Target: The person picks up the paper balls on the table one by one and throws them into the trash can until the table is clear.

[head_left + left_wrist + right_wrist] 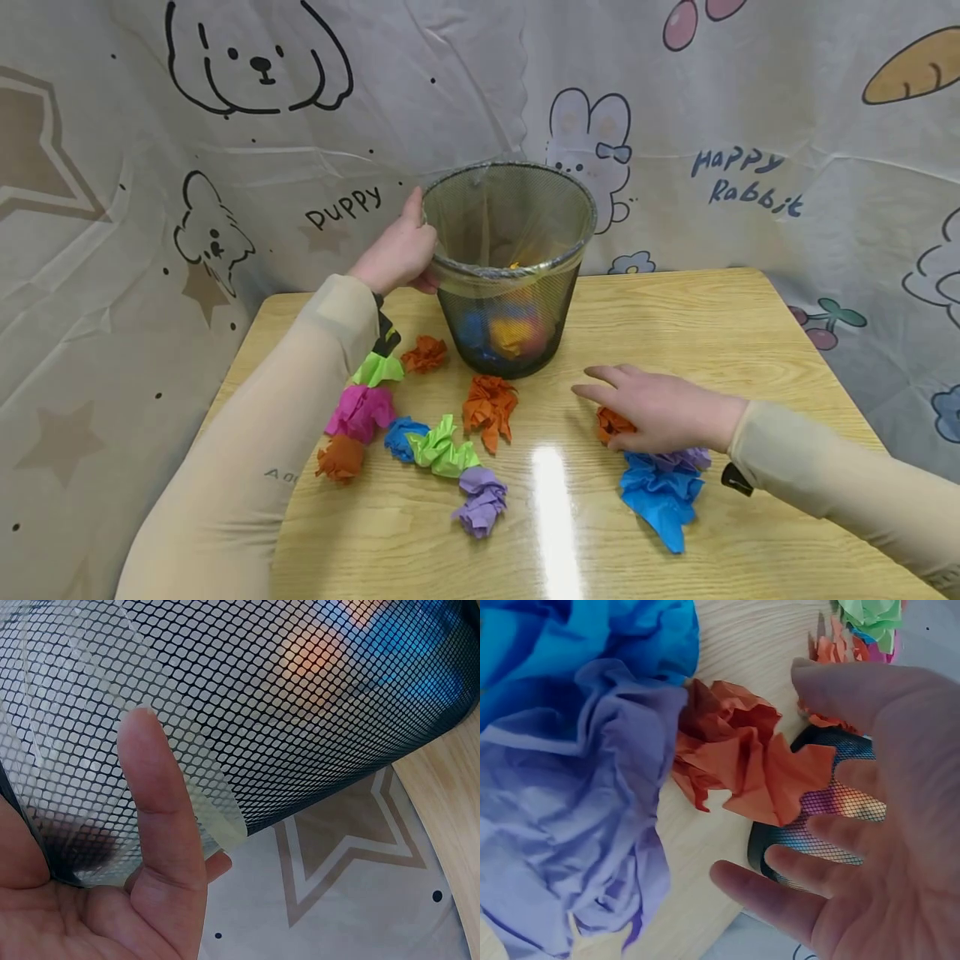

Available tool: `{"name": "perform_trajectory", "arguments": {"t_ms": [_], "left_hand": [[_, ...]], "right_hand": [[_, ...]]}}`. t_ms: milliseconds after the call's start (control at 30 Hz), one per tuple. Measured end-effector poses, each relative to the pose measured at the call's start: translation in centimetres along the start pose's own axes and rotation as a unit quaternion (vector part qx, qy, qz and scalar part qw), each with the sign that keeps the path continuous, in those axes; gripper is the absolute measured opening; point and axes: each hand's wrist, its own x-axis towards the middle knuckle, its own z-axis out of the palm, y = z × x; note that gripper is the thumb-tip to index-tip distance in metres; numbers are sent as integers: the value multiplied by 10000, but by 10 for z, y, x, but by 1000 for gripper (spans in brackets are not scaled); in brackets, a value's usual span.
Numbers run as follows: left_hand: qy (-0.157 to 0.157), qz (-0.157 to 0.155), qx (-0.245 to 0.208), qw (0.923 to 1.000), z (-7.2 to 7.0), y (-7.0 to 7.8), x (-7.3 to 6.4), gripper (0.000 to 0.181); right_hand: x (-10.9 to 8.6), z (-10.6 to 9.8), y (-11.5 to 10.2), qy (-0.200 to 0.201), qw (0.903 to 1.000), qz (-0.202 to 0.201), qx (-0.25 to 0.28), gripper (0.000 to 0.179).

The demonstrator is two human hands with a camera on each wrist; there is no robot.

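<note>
A black mesh wastebasket [573, 292] with a clear plastic liner stands at the back of the table, crumpled coloured paper showing through its mesh. My left hand [401, 250] holds its left rim, with a finger lying along the outside of the mesh in the left wrist view. At the right, my right hand [671, 407] is spread over a crumpled orange paper ball [742, 750], fingers apart and not closed round it. Beside that ball lie a purple crumpled paper [570, 802] and a blue one [663, 500].
Left of centre lie several more crumpled papers, among them an orange one [490, 410], a green one [444, 450], a purple one [481, 501] and a magenta one [362, 412]. A printed curtain [465, 108] hangs behind the wooden table [675, 317].
</note>
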Motion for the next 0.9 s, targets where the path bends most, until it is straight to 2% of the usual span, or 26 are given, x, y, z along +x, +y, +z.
{"name": "perform_trajectory", "arguments": {"t_ms": [567, 900], "left_hand": [[6, -6, -25, 10000, 0, -1, 2, 72], [41, 31, 90, 9999, 0, -1, 1, 72]], "right_hand": [[3, 19, 7, -283, 9995, 7, 160, 63], [7, 31, 7, -72, 9979, -623, -188, 45]]}}
